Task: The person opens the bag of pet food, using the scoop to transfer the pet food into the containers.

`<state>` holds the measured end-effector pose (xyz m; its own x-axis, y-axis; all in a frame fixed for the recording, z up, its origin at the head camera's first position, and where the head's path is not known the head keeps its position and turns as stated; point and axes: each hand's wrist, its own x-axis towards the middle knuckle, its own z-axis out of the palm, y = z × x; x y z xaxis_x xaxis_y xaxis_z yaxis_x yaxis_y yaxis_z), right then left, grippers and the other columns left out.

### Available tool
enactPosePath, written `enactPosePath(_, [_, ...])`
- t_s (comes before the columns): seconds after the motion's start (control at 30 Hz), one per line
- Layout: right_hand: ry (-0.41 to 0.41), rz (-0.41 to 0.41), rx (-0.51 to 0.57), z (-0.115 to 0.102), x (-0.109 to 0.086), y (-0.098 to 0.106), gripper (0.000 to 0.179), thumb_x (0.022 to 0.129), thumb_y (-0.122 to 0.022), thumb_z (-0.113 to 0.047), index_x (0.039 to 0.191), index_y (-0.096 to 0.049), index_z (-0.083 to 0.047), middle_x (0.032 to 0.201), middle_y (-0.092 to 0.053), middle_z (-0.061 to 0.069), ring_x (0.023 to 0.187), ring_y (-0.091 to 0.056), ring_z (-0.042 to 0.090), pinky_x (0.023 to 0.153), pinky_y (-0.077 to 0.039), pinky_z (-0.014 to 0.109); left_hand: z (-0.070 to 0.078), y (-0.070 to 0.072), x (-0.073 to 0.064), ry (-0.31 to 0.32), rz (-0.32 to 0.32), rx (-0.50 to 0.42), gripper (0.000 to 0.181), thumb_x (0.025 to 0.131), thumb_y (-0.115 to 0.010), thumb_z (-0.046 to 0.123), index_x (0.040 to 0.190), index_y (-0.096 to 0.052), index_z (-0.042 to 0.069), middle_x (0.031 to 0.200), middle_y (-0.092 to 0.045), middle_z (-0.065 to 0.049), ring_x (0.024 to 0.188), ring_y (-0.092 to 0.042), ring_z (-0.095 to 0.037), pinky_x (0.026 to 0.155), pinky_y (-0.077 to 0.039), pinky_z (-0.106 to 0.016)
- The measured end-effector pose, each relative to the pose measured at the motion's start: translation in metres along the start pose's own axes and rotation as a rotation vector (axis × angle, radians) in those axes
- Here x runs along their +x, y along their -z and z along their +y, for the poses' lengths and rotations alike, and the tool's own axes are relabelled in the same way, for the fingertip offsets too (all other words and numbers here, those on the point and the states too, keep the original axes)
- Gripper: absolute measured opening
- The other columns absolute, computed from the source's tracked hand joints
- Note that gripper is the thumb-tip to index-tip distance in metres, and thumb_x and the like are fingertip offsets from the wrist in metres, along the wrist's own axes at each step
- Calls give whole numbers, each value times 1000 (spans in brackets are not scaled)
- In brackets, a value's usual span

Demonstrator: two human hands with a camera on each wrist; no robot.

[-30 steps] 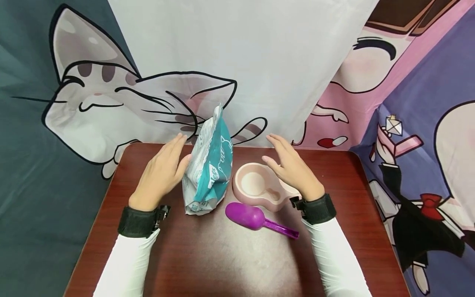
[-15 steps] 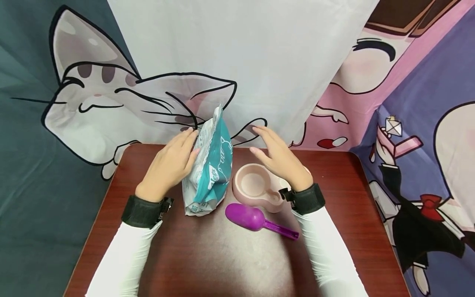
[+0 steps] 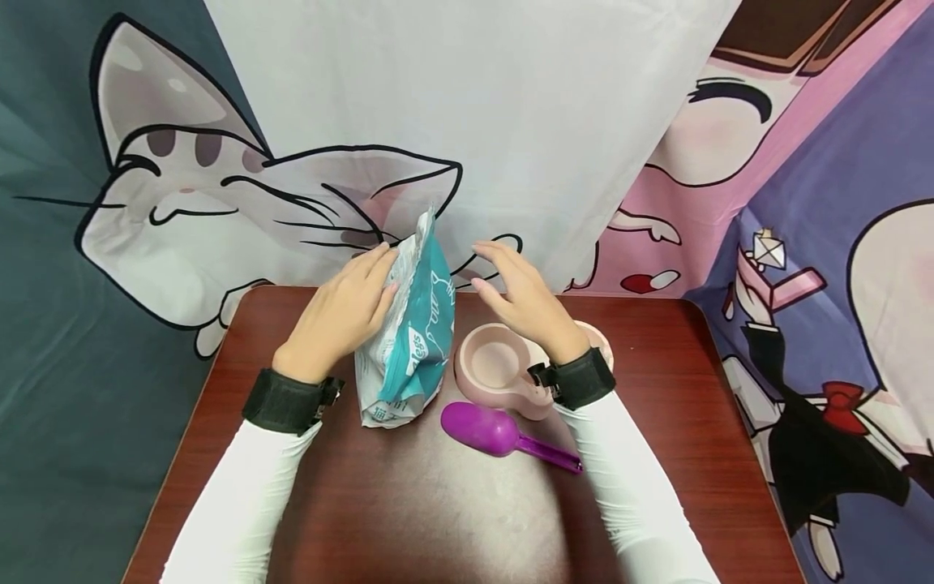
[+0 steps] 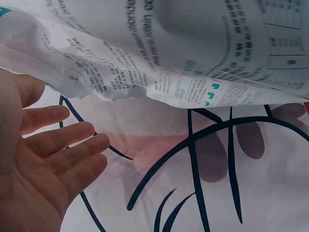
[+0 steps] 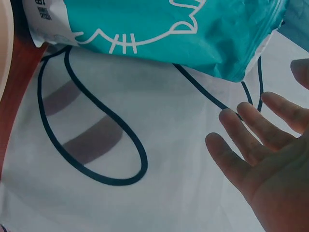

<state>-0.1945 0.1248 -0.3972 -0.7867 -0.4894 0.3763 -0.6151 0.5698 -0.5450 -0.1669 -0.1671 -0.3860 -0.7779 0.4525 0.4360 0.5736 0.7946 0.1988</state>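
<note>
A teal and white plastic bag (image 3: 423, 341) with a printed cat outline stands upright on the table. Beside its left side is my left hand (image 3: 339, 312), fingers fairly straight; in the left wrist view the thumb of this hand (image 4: 53, 150) comes close to the printed white back of the bag (image 4: 169, 53), and I cannot tell if it touches. On the other side my right hand (image 3: 527, 300) hovers apart from the bag, fingers extended, above a pink double bowl (image 3: 481, 391) that it partly hides. A purple scoop (image 3: 485, 430) lies in front of the bowl.
The dark red wooden table (image 3: 350, 503) ends at a hanging cloth (image 3: 511, 105) printed with cartoon figures. A black band circles each wrist. In the right wrist view the cloth (image 5: 169, 193) fills the background beneath the bag.
Both hands have moved inward and slightly forward toward the bag, the right one travelling left across the bowl. Bag, bowl and scoop have stayed in place.
</note>
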Motion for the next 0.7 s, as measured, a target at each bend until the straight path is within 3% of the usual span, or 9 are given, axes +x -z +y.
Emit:
enactPosePath(0.53, [-14,27,17,-4,25,-13,49,106,-56,-28,150,-49,-5,150,-54,12,140,-50,25,118,-41,42,0,6,33,-8,0,-60,45,106,-52,16,146,-52,-6,148,-55,-26,138,-54,-40,113,-44,-55])
enactPosePath(0.7, [-124,-7,178,-5,33,-17,48,107,-56,-28,151,-50,-10,147,-57,11,133,-56,24,112,-46,44,-2,1,40,-23,42,-141,41,105,-55,12,141,-57,-6,147,-57,-24,137,-55,-38,115,-43,-53])
